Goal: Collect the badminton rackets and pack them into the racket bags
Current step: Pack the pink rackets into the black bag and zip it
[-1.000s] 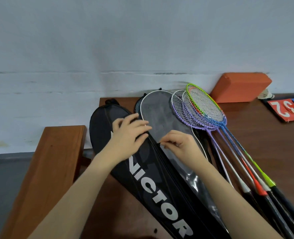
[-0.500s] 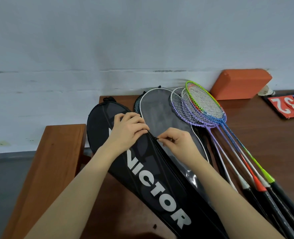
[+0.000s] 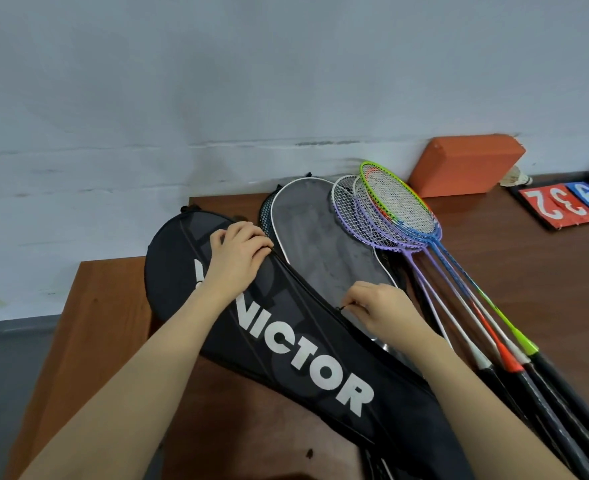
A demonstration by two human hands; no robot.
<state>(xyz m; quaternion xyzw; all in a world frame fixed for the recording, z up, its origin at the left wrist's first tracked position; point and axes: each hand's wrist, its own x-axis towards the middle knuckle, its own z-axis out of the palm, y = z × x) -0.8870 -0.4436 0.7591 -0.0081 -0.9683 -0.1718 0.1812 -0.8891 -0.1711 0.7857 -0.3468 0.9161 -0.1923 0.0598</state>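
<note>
A black racket bag (image 3: 286,348) with white VICTOR lettering lies diagonally on the brown table (image 3: 528,271). My left hand (image 3: 237,258) grips the bag's upper edge beside the zipper. My right hand (image 3: 379,310) pinches the small black zipper pull partway down the bag's right edge. A grey racket bag (image 3: 317,244) with white piping lies just behind it. Several rackets (image 3: 390,216) with purple, blue and green frames lie fanned to the right, their black handles (image 3: 556,410) pointing toward me.
An orange foam block (image 3: 466,164) leans against the white wall. A scoreboard with red and blue number cards (image 3: 563,206) lies at far right, a shuttlecock (image 3: 514,178) behind it. A wooden bench (image 3: 92,341) stands to the left, lower than the table.
My right hand has drawn the zipper pull down along the black bag's edge toward me. My left hand has curled onto the bag's upper edge and stays there.
</note>
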